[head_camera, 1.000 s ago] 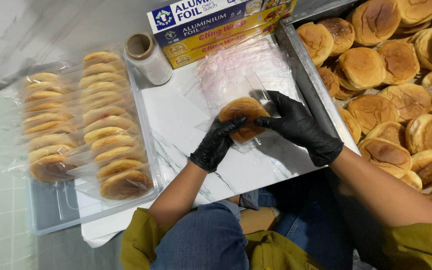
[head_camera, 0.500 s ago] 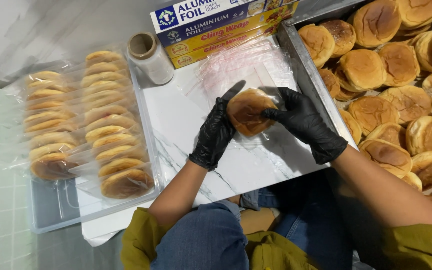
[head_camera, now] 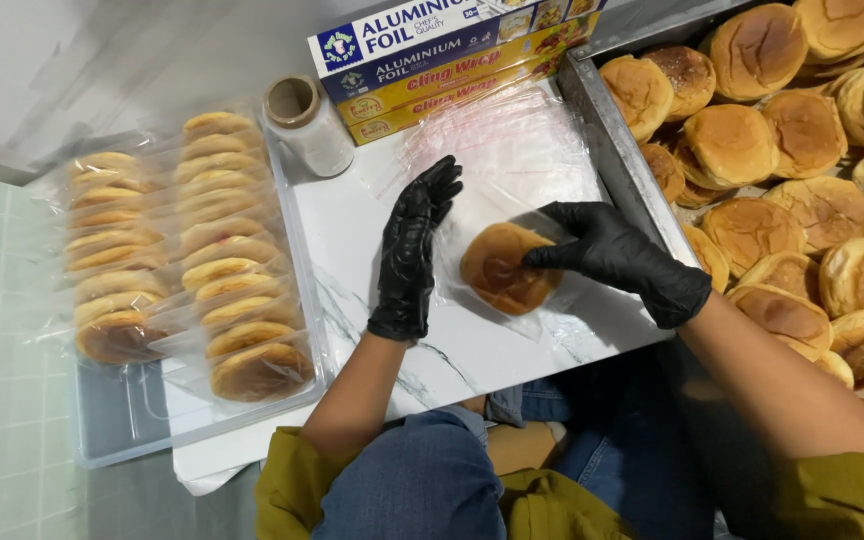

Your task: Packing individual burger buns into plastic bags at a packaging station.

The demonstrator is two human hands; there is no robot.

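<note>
The bun lies in a thin clear bag on the white desk. The right hand pinches the bun's edge. The left hand rests flat and open beside it, on the bag. The slippery bag could slide or tear, and hard squeezing could squash the soft bun.

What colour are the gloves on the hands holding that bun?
Black, on both the left hand and right hand, seen in the head view around the bun.
</note>
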